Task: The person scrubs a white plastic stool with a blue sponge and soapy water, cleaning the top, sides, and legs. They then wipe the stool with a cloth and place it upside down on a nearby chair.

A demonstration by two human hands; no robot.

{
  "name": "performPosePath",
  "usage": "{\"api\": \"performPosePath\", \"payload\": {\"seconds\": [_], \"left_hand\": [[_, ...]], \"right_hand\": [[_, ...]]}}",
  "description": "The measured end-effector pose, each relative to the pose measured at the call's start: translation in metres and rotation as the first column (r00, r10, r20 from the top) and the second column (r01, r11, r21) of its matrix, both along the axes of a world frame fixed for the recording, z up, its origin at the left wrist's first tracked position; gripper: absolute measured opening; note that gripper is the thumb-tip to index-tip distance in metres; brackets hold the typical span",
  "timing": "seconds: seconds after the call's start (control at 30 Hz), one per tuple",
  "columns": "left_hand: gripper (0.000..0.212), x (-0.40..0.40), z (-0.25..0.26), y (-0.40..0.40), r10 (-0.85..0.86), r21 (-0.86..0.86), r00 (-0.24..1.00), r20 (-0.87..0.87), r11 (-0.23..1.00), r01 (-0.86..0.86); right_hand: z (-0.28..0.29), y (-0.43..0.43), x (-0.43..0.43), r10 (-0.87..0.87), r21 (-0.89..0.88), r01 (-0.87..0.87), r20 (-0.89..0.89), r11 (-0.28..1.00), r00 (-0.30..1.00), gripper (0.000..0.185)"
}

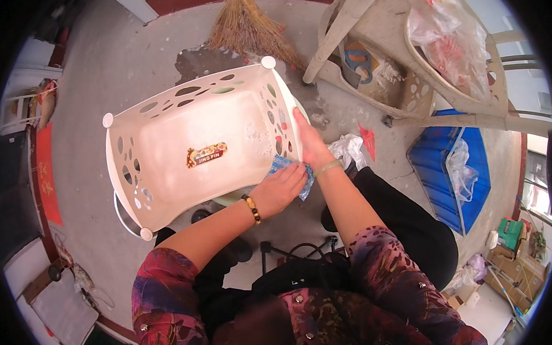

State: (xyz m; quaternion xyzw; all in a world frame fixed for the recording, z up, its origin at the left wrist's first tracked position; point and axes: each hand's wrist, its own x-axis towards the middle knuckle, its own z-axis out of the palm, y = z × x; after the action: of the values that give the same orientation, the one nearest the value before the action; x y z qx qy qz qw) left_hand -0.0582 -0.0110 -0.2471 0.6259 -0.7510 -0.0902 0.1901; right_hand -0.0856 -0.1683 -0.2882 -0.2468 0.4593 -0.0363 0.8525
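Note:
A cream plastic storage basket (197,129) with pebble-shaped holes in its sides is tilted in front of me, its inside facing up. Soap suds and a sticker show on its inner wall. My left hand (278,184), with a dark beaded bracelet, comes from the left and presses a wet blue cloth (308,182) against the near right edge of the basket. My right hand (310,139), wearing a pale bangle, grips the basket's right rim; its fingers are partly hidden behind the side. Part of a pale green object shows beneath the basket.
A straw broom (253,32) lies on wet floor beyond the basket. Dirty plastic shelving (369,96) with bags stands at the upper right, near a blue crate (440,166). A crumpled white bag (348,151) is beside my right wrist. Cardboard boxes (512,273) sit at the lower right.

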Motion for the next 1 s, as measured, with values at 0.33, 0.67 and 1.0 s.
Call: {"api": "performPosePath", "payload": {"seconds": [0.33, 0.67, 1.0], "left_hand": [[0.033, -0.004, 0.007, -0.018, -0.095, -0.086, 0.993, -0.066, 0.992, 0.089], [0.029, -0.007, 0.002, -0.016, -0.057, -0.007, 0.977, -0.205, 0.998, 0.057], [0.035, -0.009, -0.003, -0.016, -0.053, 0.039, 0.975, -0.217, 0.997, 0.063]], "right_hand": [[-0.007, -0.003, -0.002, 0.011, -0.075, -0.013, -0.035, 0.997, 0.999, 0.044], [-0.015, -0.003, -0.003, 0.007, -0.076, -0.007, 0.009, 0.997, 1.0, 0.05], [-0.008, -0.003, -0.005, 0.041, -0.05, -0.042, -0.034, 0.998, 0.999, 0.051]]}}
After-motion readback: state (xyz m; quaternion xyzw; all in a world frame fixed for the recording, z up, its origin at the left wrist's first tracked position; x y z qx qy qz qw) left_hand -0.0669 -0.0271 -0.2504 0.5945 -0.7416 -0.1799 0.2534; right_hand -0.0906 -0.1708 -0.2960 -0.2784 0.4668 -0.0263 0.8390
